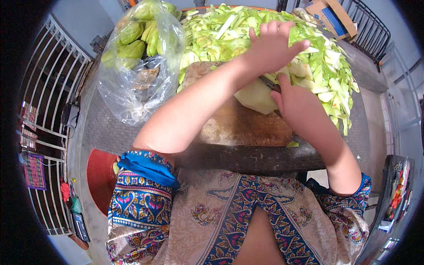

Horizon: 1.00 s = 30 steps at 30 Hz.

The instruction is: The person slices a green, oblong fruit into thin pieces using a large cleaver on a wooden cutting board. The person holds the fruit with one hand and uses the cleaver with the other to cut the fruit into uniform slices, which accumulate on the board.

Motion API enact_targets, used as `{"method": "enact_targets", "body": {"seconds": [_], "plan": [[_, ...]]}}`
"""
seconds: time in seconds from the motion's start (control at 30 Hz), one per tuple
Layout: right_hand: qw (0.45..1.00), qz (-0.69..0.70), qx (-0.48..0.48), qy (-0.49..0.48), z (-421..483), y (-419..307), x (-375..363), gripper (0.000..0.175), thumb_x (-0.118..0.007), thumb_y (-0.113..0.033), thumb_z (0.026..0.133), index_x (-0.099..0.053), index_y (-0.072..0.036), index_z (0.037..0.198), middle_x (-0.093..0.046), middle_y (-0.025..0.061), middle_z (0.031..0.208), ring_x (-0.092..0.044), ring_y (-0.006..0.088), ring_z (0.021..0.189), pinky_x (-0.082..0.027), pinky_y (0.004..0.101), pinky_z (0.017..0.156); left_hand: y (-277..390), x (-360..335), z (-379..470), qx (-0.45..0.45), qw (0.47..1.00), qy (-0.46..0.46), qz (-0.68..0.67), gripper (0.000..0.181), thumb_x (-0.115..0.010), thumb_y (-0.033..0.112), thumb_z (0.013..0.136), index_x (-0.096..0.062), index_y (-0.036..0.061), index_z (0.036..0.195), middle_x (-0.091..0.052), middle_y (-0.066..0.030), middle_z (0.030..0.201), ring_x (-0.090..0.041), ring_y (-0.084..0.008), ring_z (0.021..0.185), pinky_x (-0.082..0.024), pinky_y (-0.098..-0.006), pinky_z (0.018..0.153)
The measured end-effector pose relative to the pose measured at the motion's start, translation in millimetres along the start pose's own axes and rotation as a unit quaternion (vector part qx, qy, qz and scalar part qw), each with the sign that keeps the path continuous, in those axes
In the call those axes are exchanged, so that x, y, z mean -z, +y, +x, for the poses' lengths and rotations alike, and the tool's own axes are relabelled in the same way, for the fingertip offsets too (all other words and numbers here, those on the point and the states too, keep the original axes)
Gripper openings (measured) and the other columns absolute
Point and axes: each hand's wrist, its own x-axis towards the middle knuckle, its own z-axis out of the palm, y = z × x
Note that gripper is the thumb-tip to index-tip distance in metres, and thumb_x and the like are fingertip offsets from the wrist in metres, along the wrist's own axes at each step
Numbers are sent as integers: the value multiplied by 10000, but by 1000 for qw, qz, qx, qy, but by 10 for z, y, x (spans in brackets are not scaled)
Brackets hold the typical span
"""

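On the wooden cutting board (245, 129) lies a pale, peeled vegetable piece (256, 96), probably chayote. My right hand (299, 107) is at its right edge, closed around a knife (270, 82) whose dark blade shows just above the piece; most of the handle is hidden by the hand. My left hand (273, 48) is raised over the heap of cut green and white vegetable pieces (225, 36), fingers spread and holding nothing visible. Its forearm crosses above the board. Beyond the board, the heap spreads to the back and right.
A clear plastic bag (142, 96) with whole green chayotes (131, 33) stands left of the board. The dark table edge (251, 157) runs before me. A red tub (99, 182) is below at left, a cardboard box (331, 20) at back right, and a small green scrap (292, 144) near the board's corner.
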Motion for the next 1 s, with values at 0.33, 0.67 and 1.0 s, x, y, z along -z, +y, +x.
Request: {"method": "enact_targets", "body": {"seconds": [0.33,0.67,1.0], "plan": [[999,-1,9,-48,-26,19,-206,454,-469,-273,949,-471,114,1187,-653,230,742,-662,389,718,-531,467,650,31,-130,-147,-92,981,110,132,572,-527,522,889,-505,103,1278,-514,-151,1254,-402,-319,1263,-183,-598,1063],[926,365,-84,-50,195,543,-50,642,-561,-486,899,-467,26,1276,-600,117,704,-539,199,501,-477,331,533,-199,460,-345,-133,970,163,122,504,-663,357,810,-517,95,1216,-521,-126,1199,-440,-293,1178,-209,-528,1038],[903,319,285,-34,-601,193,584,316,-628,-244,828,-590,-93,1103,-555,110,1064,-532,256,1001,-424,355,837,-905,1148,-1111,11,957,286,36,374,-589,167,878,-500,22,1211,-488,-157,1212,-438,-308,1178,-309,-406,1046]]}}
